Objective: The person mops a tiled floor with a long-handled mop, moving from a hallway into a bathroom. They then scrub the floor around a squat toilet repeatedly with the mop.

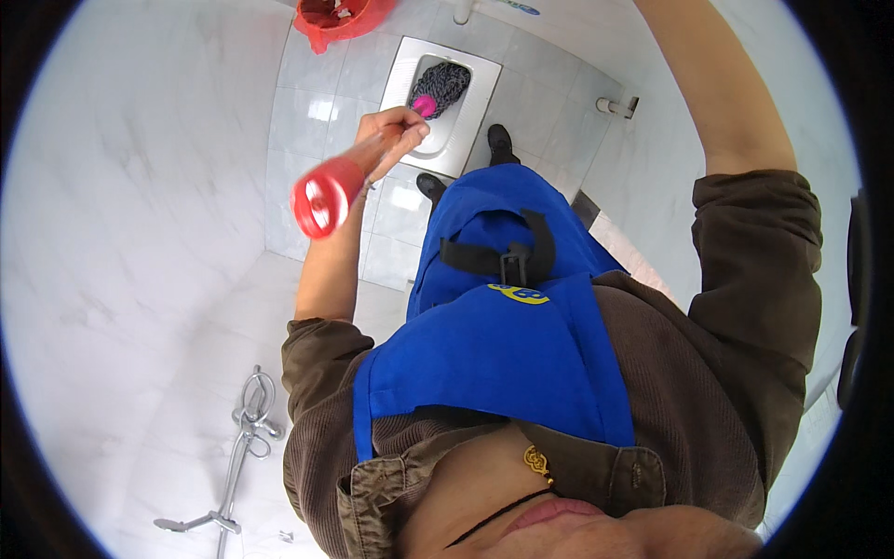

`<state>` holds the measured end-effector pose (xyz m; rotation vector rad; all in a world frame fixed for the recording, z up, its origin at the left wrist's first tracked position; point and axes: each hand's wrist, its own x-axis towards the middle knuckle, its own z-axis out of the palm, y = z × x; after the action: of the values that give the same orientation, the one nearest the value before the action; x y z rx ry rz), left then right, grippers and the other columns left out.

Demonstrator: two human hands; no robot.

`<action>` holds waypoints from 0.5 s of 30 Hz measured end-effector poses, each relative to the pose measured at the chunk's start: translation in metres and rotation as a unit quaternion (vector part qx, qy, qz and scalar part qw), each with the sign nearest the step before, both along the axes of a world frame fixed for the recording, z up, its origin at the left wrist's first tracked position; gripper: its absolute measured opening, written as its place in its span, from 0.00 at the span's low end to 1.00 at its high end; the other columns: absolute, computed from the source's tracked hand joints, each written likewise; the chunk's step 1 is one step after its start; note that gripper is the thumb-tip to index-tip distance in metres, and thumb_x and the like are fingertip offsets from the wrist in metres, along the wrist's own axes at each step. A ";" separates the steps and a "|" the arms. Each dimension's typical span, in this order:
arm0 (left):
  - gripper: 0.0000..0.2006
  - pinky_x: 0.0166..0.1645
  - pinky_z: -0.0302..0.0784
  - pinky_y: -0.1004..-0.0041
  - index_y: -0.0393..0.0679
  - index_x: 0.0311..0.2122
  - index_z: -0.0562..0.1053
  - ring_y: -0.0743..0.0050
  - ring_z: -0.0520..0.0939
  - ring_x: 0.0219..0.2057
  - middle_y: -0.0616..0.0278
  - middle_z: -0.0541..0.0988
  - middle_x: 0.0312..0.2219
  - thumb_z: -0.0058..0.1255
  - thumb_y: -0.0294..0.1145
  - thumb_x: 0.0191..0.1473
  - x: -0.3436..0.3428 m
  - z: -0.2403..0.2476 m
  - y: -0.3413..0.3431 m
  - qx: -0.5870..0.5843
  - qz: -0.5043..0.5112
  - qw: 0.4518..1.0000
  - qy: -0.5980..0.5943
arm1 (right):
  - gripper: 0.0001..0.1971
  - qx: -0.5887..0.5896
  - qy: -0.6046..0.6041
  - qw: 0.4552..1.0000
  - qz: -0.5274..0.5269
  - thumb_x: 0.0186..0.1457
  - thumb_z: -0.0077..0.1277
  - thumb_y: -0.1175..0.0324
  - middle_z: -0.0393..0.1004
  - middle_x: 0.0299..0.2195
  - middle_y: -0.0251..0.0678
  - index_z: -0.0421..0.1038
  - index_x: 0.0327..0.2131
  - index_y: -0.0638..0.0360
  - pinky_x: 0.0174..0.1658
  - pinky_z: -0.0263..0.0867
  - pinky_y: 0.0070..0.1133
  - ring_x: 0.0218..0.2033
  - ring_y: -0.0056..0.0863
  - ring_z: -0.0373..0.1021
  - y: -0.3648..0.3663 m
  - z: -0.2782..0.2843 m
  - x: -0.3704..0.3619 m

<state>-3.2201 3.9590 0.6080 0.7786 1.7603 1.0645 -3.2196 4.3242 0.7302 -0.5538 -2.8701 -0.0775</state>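
Note:
My left hand (396, 135) is closed around the handle of a string mop. The mop's red handle end (328, 197) points up toward me, left of my body. Its dark grey strands (449, 82) lie bunched inside the white squat toilet (481, 88), below a pink collar (424, 105). My right forearm (726, 84) reaches up past the top edge, so my right hand is out of the picture.
A red plastic bag or bin (340, 20) with rubbish stands at the far left of the toilet. A pipe (615, 107) juts out at the right. A shower fitting (244, 438) hangs on the left wall. My black shoes (500, 144) stand on grey tiles just before the toilet.

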 end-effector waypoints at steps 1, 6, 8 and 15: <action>0.09 0.34 0.69 0.77 0.38 0.27 0.73 0.78 0.73 0.26 0.63 0.75 0.22 0.53 0.33 0.49 0.003 0.003 0.010 -0.048 0.002 0.998 0.036 | 0.37 -0.003 0.006 1.000 0.002 0.38 0.55 0.41 0.56 0.58 0.48 0.68 0.49 0.56 0.60 0.49 0.34 0.60 0.42 0.52 0.004 -0.001 0.004; 0.12 0.25 0.60 0.78 0.38 0.17 0.67 0.82 0.65 0.19 0.68 0.68 0.15 0.52 0.30 0.47 0.021 0.059 0.036 0.155 0.238 0.958 0.027 | 0.36 -0.011 0.015 1.000 0.011 0.38 0.55 0.41 0.57 0.57 0.49 0.69 0.47 0.56 0.59 0.49 0.36 0.59 0.44 0.53 0.028 0.001 0.023; 0.11 0.26 0.61 0.78 0.38 0.17 0.66 0.80 0.66 0.19 0.65 0.69 0.16 0.50 0.28 0.48 0.028 0.094 0.039 0.195 0.252 0.948 0.011 | 0.35 -0.016 0.024 1.000 0.011 0.37 0.56 0.42 0.58 0.56 0.49 0.69 0.46 0.57 0.59 0.49 0.36 0.59 0.44 0.53 0.036 0.004 0.029; 0.11 0.27 0.67 0.71 0.40 0.18 0.60 0.74 0.66 0.17 0.59 0.68 0.14 0.41 0.25 0.50 0.029 0.158 0.038 0.323 0.286 0.902 -0.011 | 0.33 -0.020 0.068 0.997 0.027 0.37 0.56 0.43 0.60 0.55 0.49 0.71 0.43 0.57 0.58 0.50 0.36 0.58 0.44 0.55 0.055 0.005 0.029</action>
<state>-3.1915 3.9973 0.7664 0.6239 1.6540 2.1139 -3.1909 4.3788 0.7354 -0.4691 -2.7563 0.0255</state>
